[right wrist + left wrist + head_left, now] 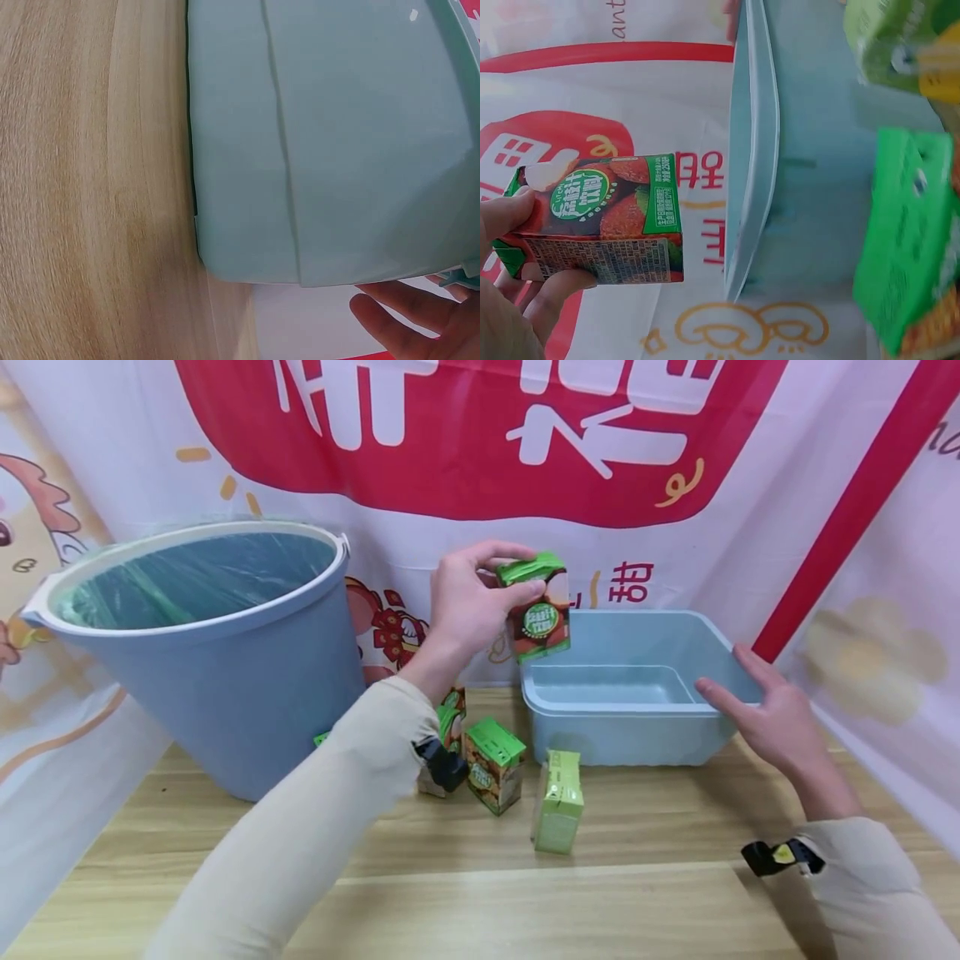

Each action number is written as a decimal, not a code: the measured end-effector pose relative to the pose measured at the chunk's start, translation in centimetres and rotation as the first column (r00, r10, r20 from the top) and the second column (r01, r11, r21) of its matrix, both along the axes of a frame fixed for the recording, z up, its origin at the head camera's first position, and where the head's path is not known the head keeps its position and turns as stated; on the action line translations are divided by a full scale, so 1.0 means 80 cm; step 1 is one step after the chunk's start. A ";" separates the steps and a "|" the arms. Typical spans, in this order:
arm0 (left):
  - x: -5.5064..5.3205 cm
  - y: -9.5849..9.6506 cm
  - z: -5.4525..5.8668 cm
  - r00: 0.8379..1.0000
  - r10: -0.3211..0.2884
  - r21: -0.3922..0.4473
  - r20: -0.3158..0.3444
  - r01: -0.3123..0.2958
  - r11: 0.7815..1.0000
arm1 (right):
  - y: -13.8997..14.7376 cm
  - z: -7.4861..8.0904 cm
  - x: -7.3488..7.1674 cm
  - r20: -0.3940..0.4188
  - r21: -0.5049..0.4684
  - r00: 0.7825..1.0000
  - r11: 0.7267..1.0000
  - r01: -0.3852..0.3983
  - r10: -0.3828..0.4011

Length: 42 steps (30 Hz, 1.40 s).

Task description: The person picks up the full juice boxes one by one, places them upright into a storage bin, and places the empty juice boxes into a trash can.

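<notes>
In the head view my left hand [480, 597] grips a green and dark red juice box [542, 618], held up beside the left end of a pale blue plastic basin [622, 739]. In the left wrist view, thumb and fingers pinch the juice box [600, 225] at its end, and printed fruit shows on its side. My right hand [776, 718] holds the basin's right end, thumb over the rim and fingers outside the wall. Below the left forearm stand a brown and green juice box [495, 768], another partly hidden box [452, 727] and a yellow-green carton [558, 806].
A large blue bucket [247, 693] with a clear plastic liner stands at the left. Between it and the left sleeve a bit of green [321, 738] peeks out. A printed cloth [435, 497] hangs behind everything. The wooden table [600, 910] runs along the front.
</notes>
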<state>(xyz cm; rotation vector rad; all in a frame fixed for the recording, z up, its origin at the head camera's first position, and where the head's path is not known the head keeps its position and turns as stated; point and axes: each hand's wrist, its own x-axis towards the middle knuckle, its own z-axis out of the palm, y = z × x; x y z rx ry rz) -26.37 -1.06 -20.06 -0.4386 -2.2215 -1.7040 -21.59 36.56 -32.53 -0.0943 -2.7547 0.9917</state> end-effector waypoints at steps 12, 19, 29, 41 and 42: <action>-0.024 0.053 -0.026 0.998 -0.034 0.049 0.044 0.031 0.998 | 0.002 -0.001 -0.002 -0.009 -0.011 1.000 1.000 -0.010 0.010; -0.038 0.074 -0.041 0.997 0.005 0.018 0.083 -0.006 1.000 | 0.003 -0.002 -0.002 -0.019 -0.011 1.000 1.000 -0.007 0.007; -0.050 0.084 -0.064 0.993 -0.029 -0.046 0.112 0.035 0.998 | -0.002 0.000 -0.004 -0.018 -0.025 1.000 1.000 -0.017 0.017; -0.058 0.094 -0.090 0.994 -0.032 -0.211 0.100 0.053 0.976 | 0.002 -0.001 -0.001 -0.031 -0.036 0.999 0.999 -0.016 0.015; -0.059 0.095 -0.091 0.995 -0.033 -0.231 0.099 0.055 0.971 | 0.003 -0.002 -0.001 -0.029 -0.038 1.000 0.999 -0.014 0.013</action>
